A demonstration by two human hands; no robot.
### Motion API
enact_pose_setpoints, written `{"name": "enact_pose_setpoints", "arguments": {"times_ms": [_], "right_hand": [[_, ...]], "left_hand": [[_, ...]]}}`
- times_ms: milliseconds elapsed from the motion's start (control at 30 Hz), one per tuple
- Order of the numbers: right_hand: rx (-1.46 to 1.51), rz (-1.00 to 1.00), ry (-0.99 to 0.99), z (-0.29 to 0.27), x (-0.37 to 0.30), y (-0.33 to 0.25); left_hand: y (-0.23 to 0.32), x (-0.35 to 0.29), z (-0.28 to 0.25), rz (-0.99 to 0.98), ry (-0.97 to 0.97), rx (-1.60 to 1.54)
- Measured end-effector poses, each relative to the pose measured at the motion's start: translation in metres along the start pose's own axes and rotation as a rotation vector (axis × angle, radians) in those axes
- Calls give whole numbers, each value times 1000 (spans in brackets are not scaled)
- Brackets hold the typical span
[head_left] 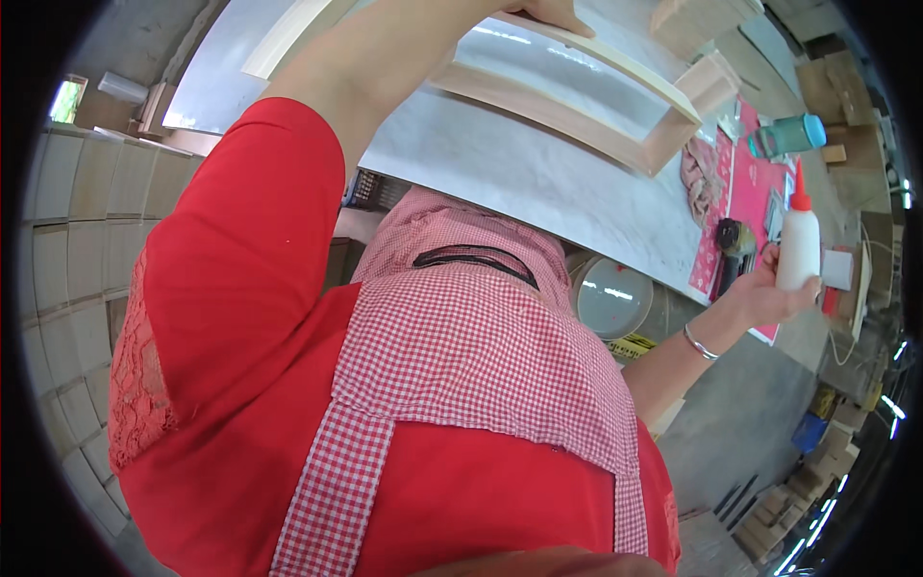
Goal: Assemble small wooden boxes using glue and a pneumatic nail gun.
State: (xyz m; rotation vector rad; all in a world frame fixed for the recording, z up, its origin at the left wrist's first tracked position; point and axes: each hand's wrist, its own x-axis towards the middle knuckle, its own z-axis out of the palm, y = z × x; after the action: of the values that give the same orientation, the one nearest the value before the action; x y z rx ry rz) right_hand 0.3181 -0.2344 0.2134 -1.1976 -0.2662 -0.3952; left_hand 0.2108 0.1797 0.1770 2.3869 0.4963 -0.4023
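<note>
While I am looking down over the red shirt (pixel 240 317) and checked apron (pixel 481 356), my right hand (pixel 769 293) is gripping a white glue bottle (pixel 798 245) with a red pointed nozzle, holding it upright off the tabletop's right edge; my left hand (pixel 553 14) is pressing down on the top rail of a pale wooden frame (pixel 586 115), fingers curled over it; the frame is an open rectangle of light, unfinished boards, lying on the grey tabletop (pixel 519 178); just beyond it a red mat (pixel 755 183) and a teal bottle (pixel 793 135) are lying; stacked pale wooden blocks (pixel 67 250) are lining the left, and a concrete floor (pixel 750 413) is showing below.
</note>
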Motion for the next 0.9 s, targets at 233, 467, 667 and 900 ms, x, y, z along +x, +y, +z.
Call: {"name": "enact_pose_setpoints", "arguments": {"times_ms": [233,467,667,900], "right_hand": [[68,68,-109,6,-12,-2],[7,128,-328,34,-48,3],[-67,215,-670,79,-107,17],[-115,163,-1027,108,-161,32]], "left_hand": [[13,-13,11,-14,46,-17],[51,-116,146,182,926,386],[36,-136,224,289,1019,393],[17,-142,252,387,1032,473]]}}
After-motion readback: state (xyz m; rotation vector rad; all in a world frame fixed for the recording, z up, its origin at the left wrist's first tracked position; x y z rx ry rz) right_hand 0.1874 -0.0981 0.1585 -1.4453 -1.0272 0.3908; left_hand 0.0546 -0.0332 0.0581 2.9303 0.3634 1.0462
